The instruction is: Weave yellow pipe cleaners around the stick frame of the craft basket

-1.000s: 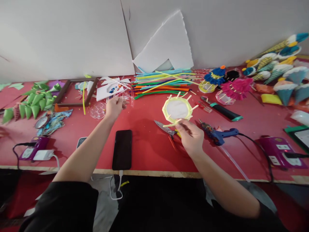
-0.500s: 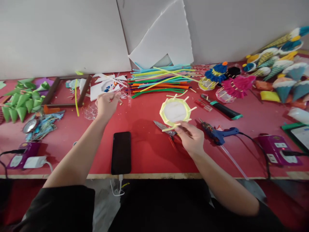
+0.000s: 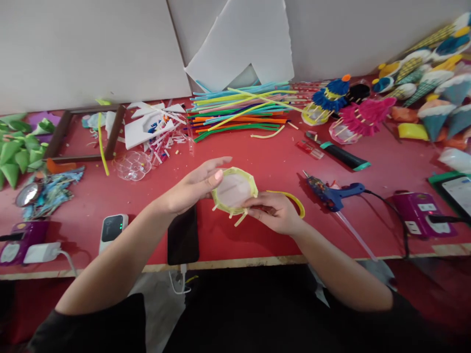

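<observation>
A round, whitish piece with a pale yellow rim (image 3: 256,185) and short cream sticks jutting from its edge is held up over the red table. My right hand (image 3: 275,213) pinches its lower right edge between thumb and fingers. At its left side is my left hand (image 3: 196,187), fingers stretched out and thumb by the rim. Behind my right hand curves a yellow loop (image 3: 299,203) that I cannot identify. A black phone (image 3: 183,240) lies under my left wrist. To the right rests a blue glue gun (image 3: 333,196) with a clear glue stick.
Colourful pipe cleaners (image 3: 239,113) lie in a bundle at the back. Further right are a utility knife (image 3: 346,156), a pink fringed piece (image 3: 364,120) and a purple power socket (image 3: 423,213). At left are white scraps (image 3: 147,128), a brown frame (image 3: 59,135) and green cones (image 3: 14,149).
My left hand has come from the white scraps to the round piece. The piece has moved left and down in my right hand. The scissors seen under it before no longer show clearly.
</observation>
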